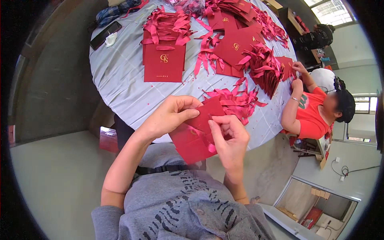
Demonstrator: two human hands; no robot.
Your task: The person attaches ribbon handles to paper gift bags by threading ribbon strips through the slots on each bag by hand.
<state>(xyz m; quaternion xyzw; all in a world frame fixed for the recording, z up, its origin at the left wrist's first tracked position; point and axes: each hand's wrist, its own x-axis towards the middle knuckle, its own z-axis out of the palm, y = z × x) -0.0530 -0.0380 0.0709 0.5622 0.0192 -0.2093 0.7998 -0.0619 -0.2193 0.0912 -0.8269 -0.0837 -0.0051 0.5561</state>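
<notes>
In front of my body I hold a flat dark red paper gift bag (191, 149) with a pink ribbon (211, 147) hanging across it. The thumb and fingers of my left hand (170, 116) are closed on the bag's upper left part. At the bag's upper right my right hand (232, 138) is closed in a pinch, thumb against forefinger; what lies between those fingertips is too small to make out. Just beyond the bag, a heap of loose pink ribbons (242, 106) lies near the table's front edge.
A round table with a pale cloth (120, 86) carries a neat stack of ribboned red bags (164, 64) and more bag piles (236, 46) at the back. A phone (106, 35) lies at left. On the right, a co-worker in red (310, 110) handles another bag.
</notes>
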